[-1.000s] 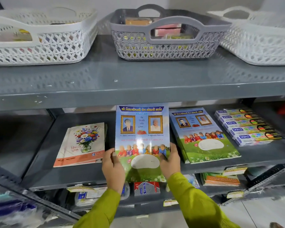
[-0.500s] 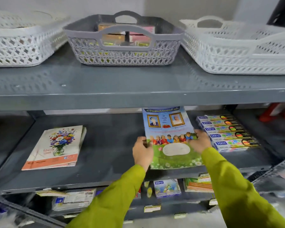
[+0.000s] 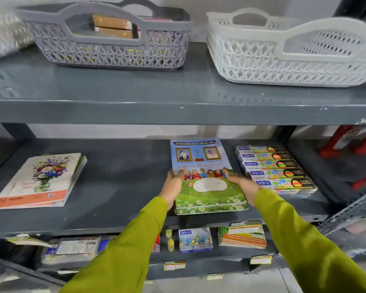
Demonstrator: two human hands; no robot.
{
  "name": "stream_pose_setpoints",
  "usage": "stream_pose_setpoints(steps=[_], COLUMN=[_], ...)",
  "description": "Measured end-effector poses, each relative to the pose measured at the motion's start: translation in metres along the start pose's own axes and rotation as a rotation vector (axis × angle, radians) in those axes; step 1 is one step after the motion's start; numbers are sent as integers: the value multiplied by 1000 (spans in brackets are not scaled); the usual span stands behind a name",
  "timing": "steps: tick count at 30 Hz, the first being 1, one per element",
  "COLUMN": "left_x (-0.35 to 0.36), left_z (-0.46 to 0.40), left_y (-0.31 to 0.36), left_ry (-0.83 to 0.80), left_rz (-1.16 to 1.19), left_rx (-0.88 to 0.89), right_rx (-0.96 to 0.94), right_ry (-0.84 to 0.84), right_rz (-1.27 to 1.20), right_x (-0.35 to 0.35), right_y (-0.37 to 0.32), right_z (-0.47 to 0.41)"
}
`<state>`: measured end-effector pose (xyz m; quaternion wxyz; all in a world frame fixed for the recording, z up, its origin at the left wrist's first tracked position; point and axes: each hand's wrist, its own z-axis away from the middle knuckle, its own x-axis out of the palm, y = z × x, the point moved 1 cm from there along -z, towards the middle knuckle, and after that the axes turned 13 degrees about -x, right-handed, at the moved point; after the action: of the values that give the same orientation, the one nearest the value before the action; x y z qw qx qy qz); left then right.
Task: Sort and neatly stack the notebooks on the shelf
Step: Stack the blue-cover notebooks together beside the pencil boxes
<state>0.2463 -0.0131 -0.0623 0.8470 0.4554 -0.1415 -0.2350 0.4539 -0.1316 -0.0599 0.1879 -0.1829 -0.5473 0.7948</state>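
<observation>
A stack of blue and green notebooks (image 3: 205, 166), its top cover showing two portraits and children on grass, lies flat on the middle shelf (image 3: 123, 187), right of centre. My left hand (image 3: 172, 183) presses against its left edge and my right hand (image 3: 242, 185) against its right edge, fingers lying over the cover. Both hands are blurred. A second stack of flower-cover notebooks (image 3: 42, 180) with an orange band lies at the left of the same shelf, apart from my hands.
Several Doms colour boxes (image 3: 275, 168) sit just right of the notebook stack. On the top shelf stand a grey basket (image 3: 106, 53) and a white basket (image 3: 283, 60). The lower shelf holds a small Doms box (image 3: 195, 240) and orange-green booklets (image 3: 242, 236).
I carried the blue and green notebook from the shelf's middle to the right and laid it on the matching stack. My hands have since slid to the stack's two sides.
</observation>
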Motion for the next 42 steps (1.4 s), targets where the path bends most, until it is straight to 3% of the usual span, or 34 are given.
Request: stream_pose_setpoints(steps=[7,12,17,23,26,29,34,42], left_x=[-3,-7,-5,-18,-11,-3,-4,-3], left_z=[-4,-9,4,45,50,52,53,56], left_y=[4,8,15,9,-3,-1,8,14], left_ry=[-31,-39,-39,-232,-22,181,296,308], left_rz=[-51,-82,-200,-758,-1060,-1214,-1244,-1240], left_rx=[-44,-70,-43,-12,-34,-17,34,7], right_rx=[-13,-6,-131,-120,-24,37,24,29], right_ry=[-70,-117,-62,-451,-391,-280,-175,-164], right_rz=[90,-114,180,744,1041,1216,1279,1320], right_x=[11,6,18,5,12,21,20,18], right_y=[-9,-18,-24,-35,-18,-19,-26,-32], right_z=[1,-2,3,42,42,45,44,47])
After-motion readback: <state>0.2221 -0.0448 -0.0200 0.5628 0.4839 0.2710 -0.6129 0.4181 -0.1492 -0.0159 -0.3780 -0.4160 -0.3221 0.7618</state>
